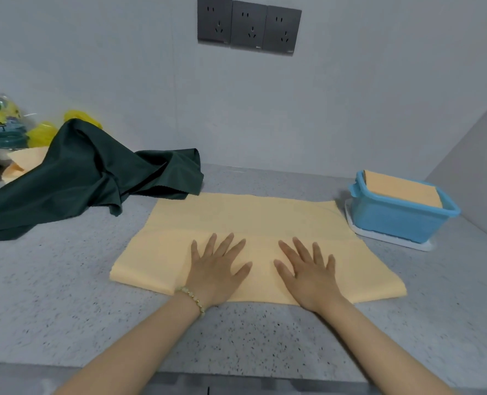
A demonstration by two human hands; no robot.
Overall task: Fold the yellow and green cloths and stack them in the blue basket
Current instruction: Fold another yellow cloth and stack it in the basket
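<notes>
A yellow cloth is spread in the middle of the counter, close to the front edge. It is folded over, so a second layer is seen across its near half. The left hand is laid flat on this cloth, with the fingers straight and spread, and nothing is gripped by it. The right hand is laid flat just beside it in the same way, open, with the palm pressed down on the cloth. A small gap is seen between the two hands. A bead bracelet is worn on the left wrist. A green cloth is heaped, not folded, at the back left of the counter, and one of its corners touches the back left corner of the yellow cloth. A blue basket is set at the right side of the counter, near the back, just beside the back right corner of the yellow cloth. The basket is stood on a white tray. A folded cloth of the same yellow is laid in the basket, and its top is seen at the rim. At the far left edge a clear bottle and yellow bags are seen behind the green cloth. A bit of one more pale cloth is seen there too, partly hidden under the green one. Three dark sockets are fixed to the wall above the counter.
</notes>
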